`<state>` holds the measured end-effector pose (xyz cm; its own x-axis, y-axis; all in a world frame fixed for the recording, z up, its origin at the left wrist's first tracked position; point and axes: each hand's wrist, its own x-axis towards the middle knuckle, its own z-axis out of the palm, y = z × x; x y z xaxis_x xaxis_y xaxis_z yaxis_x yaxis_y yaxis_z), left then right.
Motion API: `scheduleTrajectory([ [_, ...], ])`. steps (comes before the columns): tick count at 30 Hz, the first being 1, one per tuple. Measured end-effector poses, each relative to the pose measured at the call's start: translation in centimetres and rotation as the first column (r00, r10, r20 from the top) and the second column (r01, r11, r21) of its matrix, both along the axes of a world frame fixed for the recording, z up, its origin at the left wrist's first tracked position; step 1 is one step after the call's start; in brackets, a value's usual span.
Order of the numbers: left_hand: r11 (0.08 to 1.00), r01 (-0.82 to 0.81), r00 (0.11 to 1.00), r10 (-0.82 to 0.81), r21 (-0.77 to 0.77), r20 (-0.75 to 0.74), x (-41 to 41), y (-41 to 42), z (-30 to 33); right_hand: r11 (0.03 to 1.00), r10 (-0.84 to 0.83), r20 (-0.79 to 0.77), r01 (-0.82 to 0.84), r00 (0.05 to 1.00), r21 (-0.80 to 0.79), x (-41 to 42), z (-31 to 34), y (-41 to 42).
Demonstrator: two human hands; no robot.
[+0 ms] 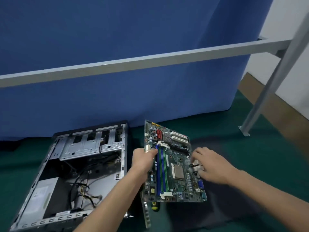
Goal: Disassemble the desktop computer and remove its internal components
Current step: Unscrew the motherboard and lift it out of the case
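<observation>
While the board (172,166) hangs clear of the case (70,173), left hand (143,159) pinches its edge by the RAM slots; right hand (211,164) curls on the port side (grip blurred). Hold edges only, lower flat.

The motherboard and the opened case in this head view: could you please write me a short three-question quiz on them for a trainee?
1. True or false: the motherboard is still mounted inside the computer case.
2. Which hand grips the board's edge beside the blue and green memory slots? A) left hand B) right hand C) neither
3. Fill in: the loose cables lie inside the ____.

Key
1. False: both hands hold it above the green floor, to the right of the case.
2. A: the left hand grips that edge; the right hand is at the opposite edge, by the metal port block.
3. Case.
</observation>
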<state>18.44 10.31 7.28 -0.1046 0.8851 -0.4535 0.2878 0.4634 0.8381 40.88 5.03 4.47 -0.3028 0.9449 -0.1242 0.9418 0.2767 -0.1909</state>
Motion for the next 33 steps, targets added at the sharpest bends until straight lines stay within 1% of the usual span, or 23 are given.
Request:
scheduleTrajectory([
  [2,0.997,-0.047,0.999,0.048,-0.064,0.020,2.5,-0.9,-1.5,0.993,-0.099,-0.216,0.109,0.971,0.035,0.2,0.8,-0.6],
  [3,0.993,-0.065,0.997,0.069,-0.101,0.033,3.8,-1.3,-2.2,0.989,-0.134,-0.283,0.145,0.950,0.018,0.0,0.9,-0.9],
  [5,0.978,-0.105,0.990,0.120,-0.183,0.072,6.1,-2.2,-3.5,0.984,-0.180,-0.348,0.167,0.920,-0.069,-0.6,0.7,-1.7],
  [7,0.955,-0.138,0.977,0.174,-0.264,0.120,8.1,-2.9,-4.5,0.970,-0.212,-0.381,0.147,0.900,-0.192,-1.0,-0.2,-2.8],
  [9,0.927,-0.153,0.954,0.229,-0.342,0.192,9.8,-3.4,-5.5,0.952,-0.211,-0.353,0.111,0.911,-0.284,-0.7,-1.5,-4.1],
  [11,0.902,-0.143,0.938,0.255,-0.408,0.234,11.0,-3.7,-6.5,0.942,-0.206,-0.310,0.102,0.928,-0.321,0.0,-2.7,-5.5],
  [16,0.883,-0.108,0.955,0.220,-0.457,0.200,12.5,-4.0,-8.4,0.930,-0.174,-0.171,0.105,0.970,-0.353,0.6,-4.5,-7.4],
  [18,0.873,-0.083,0.952,0.213,-0.481,0.222,12.6,-3.7,-8.7,0.931,-0.202,-0.135,0.147,0.970,-0.335,-0.5,-4.9,-7.5],
  [20,0.874,-0.055,0.957,0.184,-0.482,0.224,12.6,-3.2,-9.0,0.919,-0.282,-0.117,0.233,0.952,-0.318,-1.9,-5.2,-7.2],
  [22,0.894,-0.033,0.972,0.134,-0.448,0.196,12.4,-2.7,-9.3,0.894,-0.367,-0.123,0.313,0.922,-0.321,-3.0,-5.7,-6.5],
  [23,0.913,-0.018,0.984,0.088,-0.408,0.154,12.3,-2.5,-9.3,0.883,-0.397,-0.132,0.339,0.908,-0.324,-3.4,-5.9,-6.1],
  [25,0.956,0.025,1.000,-0.020,-0.292,0.017,11.5,-2.2,-9.0,0.869,-0.434,-0.139,0.373,0.890,-0.324,-3.8,-6.5,-5.1],
  [28,0.973,0.145,0.977,-0.170,-0.179,-0.130,8.6,-2.5,-8.2,0.866,-0.439,-0.099,0.391,0.893,-0.312,-3.9,-7.6,-3.8],
  [29,0.970,0.187,0.953,-0.217,-0.153,-0.210,7.2,-2.9,-8.1,0.868,-0.430,-0.074,0.390,0.900,-0.307,-4.1,-8.1,-3.5],
  [30,0.964,0.236,0.901,-0.263,-0.118,-0.345,5.6,-3.3,-7.9,0.871,-0.419,-0.047,0.387,0.907,-0.303,-4.3,-8.6,-3.2],
  [31,0.953,0.291,0.810,-0.294,-0.086,-0.507,3.9,-3.8,-7.7,0.873,-0.412,-0.024,0.386,0.911,-0.298,-4.5,-9.1,-3.0],
  [32,0.938,0.344,0.697,-0.294,-0.055,-0.654,2.3,-4.1,-7.5,0.874,-0.409,-0.007,0.389,0.912,-0.292,-4.8,-9.6,-2.8],
  [33,0.922,0.385,0.586,-0.269,-0.030,-0.764,0.7,-4.4,-7.4,0.873,-0.413,0.003,0.397,0.911,-0.284,-5.1,-10.0,-2.5],
])
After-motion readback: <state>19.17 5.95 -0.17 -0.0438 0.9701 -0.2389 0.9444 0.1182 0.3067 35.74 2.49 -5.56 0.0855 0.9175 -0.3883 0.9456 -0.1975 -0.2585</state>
